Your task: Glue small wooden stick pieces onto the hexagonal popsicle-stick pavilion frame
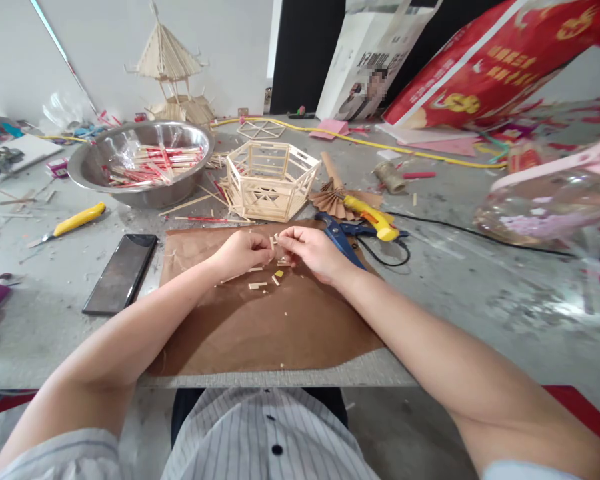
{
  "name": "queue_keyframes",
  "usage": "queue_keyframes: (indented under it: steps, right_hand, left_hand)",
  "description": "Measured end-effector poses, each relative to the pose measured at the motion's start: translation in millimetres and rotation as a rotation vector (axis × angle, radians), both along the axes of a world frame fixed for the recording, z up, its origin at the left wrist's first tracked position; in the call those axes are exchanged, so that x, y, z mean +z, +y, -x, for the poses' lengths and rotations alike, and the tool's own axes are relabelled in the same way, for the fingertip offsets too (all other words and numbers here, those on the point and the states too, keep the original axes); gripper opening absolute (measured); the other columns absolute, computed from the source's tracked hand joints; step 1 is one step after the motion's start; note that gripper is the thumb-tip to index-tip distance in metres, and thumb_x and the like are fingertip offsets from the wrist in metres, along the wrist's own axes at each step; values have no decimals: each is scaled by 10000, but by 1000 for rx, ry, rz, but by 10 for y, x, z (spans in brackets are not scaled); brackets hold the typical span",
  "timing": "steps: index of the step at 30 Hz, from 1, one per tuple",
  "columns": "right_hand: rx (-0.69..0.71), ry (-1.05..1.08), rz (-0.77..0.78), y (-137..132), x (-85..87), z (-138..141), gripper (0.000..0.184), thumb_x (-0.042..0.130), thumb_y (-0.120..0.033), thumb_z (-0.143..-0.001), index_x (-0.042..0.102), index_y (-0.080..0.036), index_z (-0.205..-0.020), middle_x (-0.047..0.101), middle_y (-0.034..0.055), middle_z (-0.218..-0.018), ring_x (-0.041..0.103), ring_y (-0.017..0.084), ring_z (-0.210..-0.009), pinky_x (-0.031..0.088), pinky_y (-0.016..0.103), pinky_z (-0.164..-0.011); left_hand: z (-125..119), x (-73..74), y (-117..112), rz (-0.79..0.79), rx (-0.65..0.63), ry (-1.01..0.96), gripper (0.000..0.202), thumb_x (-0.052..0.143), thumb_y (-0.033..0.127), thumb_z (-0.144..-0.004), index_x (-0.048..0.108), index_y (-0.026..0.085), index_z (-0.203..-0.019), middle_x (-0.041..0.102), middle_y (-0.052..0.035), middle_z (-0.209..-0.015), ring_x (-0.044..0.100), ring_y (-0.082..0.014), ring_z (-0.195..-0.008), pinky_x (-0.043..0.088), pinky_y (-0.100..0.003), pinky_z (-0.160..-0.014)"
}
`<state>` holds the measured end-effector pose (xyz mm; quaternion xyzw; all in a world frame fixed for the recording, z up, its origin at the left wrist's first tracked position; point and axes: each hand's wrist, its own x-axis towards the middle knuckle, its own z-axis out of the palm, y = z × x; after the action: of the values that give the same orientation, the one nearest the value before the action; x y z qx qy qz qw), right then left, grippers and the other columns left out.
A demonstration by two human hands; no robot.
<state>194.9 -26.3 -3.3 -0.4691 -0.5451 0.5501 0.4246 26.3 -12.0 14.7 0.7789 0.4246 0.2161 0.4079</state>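
Note:
Over a brown sheet (pixel 260 327), my left hand (pixel 243 254) and my right hand (pixel 313 250) meet almost fingertip to fingertip. Small pale wooden stick pieces show between the pinched fingers of both hands. Below them, several short cut stick pieces (pixel 257 286) and a small yellow scrap (pixel 279 273) lie on the sheet. Just beyond my hands stands a six-sided open frame (pixel 270 180) built from thin wooden sticks. Blue-handled pliers or cutters (pixel 341 237) lie partly behind my right wrist.
A steel bowl (pixel 155 193) of red and pale sticks stands at back left, near a stick-built pagoda model (pixel 173 73). A yellow knife (pixel 77 220) and phone (pixel 121 273) lie left. A yellow glue gun (pixel 375 217) with black cord and a clear pink-rimmed container (pixel 555 193) are right.

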Motion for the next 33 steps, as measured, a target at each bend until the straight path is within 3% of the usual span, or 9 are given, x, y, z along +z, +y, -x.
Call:
queue_keyframes:
  steps: [4, 11, 19, 22, 24, 27, 30, 33]
  right_hand:
    - [25, 96, 67, -46, -30, 61, 387, 681, -502, -607, 527, -171, -735, 510, -46, -558, 456, 70, -476, 364, 203, -436]
    - [21, 143, 42, -65, -34, 60, 379, 686, -488, -621, 539, -163, -747, 530, -36, -583, 484, 71, -504, 388, 197, -450]
    - [13, 87, 34, -67, -26, 70, 396, 672, -518, -614, 530, -174, -746, 509, -41, -562, 462, 75, -482, 374, 206, -437]
    - [-27, -72, -50, -36, -43, 20, 373, 617, -530, -664, 529, -181, -761, 499, -38, -561, 449, 84, -478, 344, 211, -432]
    - [-63, -303, -178, -6, -60, -33, 314, 573, -490, -718, 547, -180, -764, 527, -22, -580, 456, 95, -502, 340, 220, -462]
    - [-79, -671, -361, 29, -49, -115, 203, 513, -361, -777, 585, -176, -741, 612, 21, -671, 523, 128, -602, 376, 247, -568]
    - [-117, -831, -463, 42, 59, -230, 192, 458, -271, -800, 618, -174, -756, 664, 56, -800, 585, 165, -749, 405, 270, -693]
    - [-342, -961, -527, 62, 217, -466, 244, 429, -284, -818, 643, -170, -842, 664, 83, -832, 589, 190, -785, 407, 289, -718]
  left_hand:
    - [-35, 14, -36, 24, 45, -36, 223, 550, 333, -721, 593, 129, -642, 536, 20, -576, 429, -67, -530, 314, -195, -505]
    - [-36, 15, -42, 38, 37, -56, 212, 546, 315, -725, 583, 125, -638, 531, 23, -582, 432, -65, -539, 318, -192, -512]
    - [-24, 12, -35, -58, 31, -4, 225, 536, 337, -734, 591, 132, -661, 537, 23, -588, 447, -74, -560, 314, -192, -518]
    - [-20, 14, -35, -89, 43, 27, 196, 532, 306, -727, 566, 141, -626, 518, 32, -565, 435, -73, -551, 308, -194, -520]
    - [-17, 16, -34, -111, 52, 50, 171, 530, 275, -719, 555, 148, -608, 503, 39, -552, 428, -74, -549, 307, -196, -525]
    - [-16, 26, -36, -117, 69, 79, 176, 524, 273, -719, 544, 155, -591, 492, 41, -540, 427, -79, -551, 310, -203, -531]
    - [-12, 58, -47, -72, 101, 98, 194, 500, 272, -728, 518, 159, -572, 499, 37, -546, 432, -86, -550, 313, -214, -532]
    - [-3, 110, -66, -33, 114, 103, 191, 452, 218, -734, 496, 164, -556, 502, 35, -553, 434, -91, -552, 324, -222, -545]
